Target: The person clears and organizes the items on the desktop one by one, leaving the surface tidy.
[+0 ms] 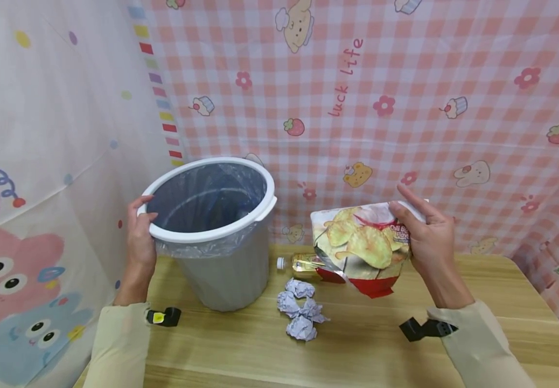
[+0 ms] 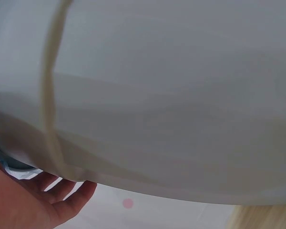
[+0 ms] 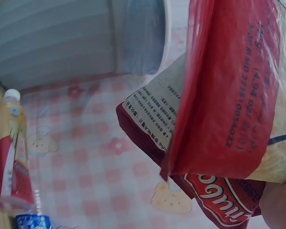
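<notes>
Gripping chip bag (image 1: 362, 245) by top edge, my right hand (image 1: 427, 237) holds it above desk (image 1: 367, 345), right of bin (image 1: 216, 231); left hand (image 1: 140, 237) clasps bin rim. Bag likely light, crinkly, crushable; pinch seam.

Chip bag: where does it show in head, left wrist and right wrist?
Head: chip bag right of centre, held above the table by the right hand.
Left wrist: not in view; the grey bin wall fills the picture.
Right wrist: red bag fills the right side.
Shared landmark: the grey bin, upper left in the right wrist view.
</notes>
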`<action>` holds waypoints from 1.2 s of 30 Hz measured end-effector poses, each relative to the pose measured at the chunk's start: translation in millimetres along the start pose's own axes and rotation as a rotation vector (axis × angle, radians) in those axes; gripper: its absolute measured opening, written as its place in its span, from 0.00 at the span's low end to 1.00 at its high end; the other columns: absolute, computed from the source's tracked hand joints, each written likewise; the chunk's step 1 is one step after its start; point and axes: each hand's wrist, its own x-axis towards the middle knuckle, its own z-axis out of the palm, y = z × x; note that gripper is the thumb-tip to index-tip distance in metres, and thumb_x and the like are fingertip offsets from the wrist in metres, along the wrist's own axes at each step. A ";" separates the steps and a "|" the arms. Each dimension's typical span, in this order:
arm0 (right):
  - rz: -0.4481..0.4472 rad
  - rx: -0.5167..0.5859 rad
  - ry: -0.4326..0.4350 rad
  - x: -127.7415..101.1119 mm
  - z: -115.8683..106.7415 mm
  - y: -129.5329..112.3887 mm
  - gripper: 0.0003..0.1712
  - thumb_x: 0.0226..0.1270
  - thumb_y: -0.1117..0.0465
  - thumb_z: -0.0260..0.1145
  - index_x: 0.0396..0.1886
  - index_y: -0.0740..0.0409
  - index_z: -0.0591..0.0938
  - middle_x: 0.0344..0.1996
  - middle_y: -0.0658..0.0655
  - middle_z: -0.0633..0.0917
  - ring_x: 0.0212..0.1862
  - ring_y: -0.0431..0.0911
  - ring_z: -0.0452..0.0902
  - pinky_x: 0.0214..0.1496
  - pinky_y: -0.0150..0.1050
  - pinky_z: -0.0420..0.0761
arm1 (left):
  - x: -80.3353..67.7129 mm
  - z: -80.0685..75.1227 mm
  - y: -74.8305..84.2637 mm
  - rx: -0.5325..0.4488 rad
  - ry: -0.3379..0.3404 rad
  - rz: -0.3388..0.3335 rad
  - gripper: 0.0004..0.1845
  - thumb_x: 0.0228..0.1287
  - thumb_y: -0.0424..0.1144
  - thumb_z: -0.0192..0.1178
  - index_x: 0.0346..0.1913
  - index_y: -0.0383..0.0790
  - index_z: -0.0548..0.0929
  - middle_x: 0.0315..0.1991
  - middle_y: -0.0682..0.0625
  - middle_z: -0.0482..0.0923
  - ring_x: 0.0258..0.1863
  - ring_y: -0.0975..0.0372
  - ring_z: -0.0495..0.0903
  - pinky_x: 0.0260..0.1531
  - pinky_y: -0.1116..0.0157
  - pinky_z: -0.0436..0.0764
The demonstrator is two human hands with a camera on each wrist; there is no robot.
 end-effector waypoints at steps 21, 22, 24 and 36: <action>-0.124 0.211 -0.018 11.2 51.4 -21.9 0.26 0.60 0.68 0.71 0.60 0.65 0.80 0.42 0.59 0.85 0.34 0.43 0.86 0.38 0.35 0.82 | 0.2 -0.8 -0.8 0.004 0.004 0.000 0.24 0.72 0.38 0.34 0.69 0.49 0.63 0.74 0.51 0.55 0.68 0.56 0.58 0.67 0.56 0.58; -0.141 0.219 -0.025 11.9 53.5 -22.5 0.26 0.61 0.68 0.71 0.60 0.65 0.79 0.40 0.58 0.85 0.34 0.43 0.86 0.37 0.35 0.83 | 0.4 -0.8 -0.8 0.005 0.003 -0.002 0.24 0.72 0.38 0.34 0.69 0.50 0.63 0.74 0.51 0.55 0.68 0.56 0.58 0.67 0.56 0.58; -0.170 0.242 -0.033 13.4 58.0 -23.4 0.26 0.61 0.69 0.70 0.60 0.67 0.79 0.37 0.57 0.85 0.32 0.43 0.86 0.35 0.35 0.83 | 0.7 -0.8 -0.8 0.006 0.003 -0.005 0.24 0.72 0.38 0.34 0.69 0.50 0.63 0.75 0.51 0.55 0.68 0.55 0.59 0.67 0.56 0.58; -0.249 0.302 -0.043 21.4 79.4 -26.9 0.25 0.61 0.70 0.70 0.59 0.69 0.78 0.37 0.58 0.85 0.32 0.43 0.86 0.35 0.35 0.83 | -0.3 -0.3 0.4 0.011 0.015 0.000 0.24 0.72 0.38 0.35 0.68 0.50 0.64 0.74 0.51 0.56 0.68 0.57 0.59 0.66 0.57 0.57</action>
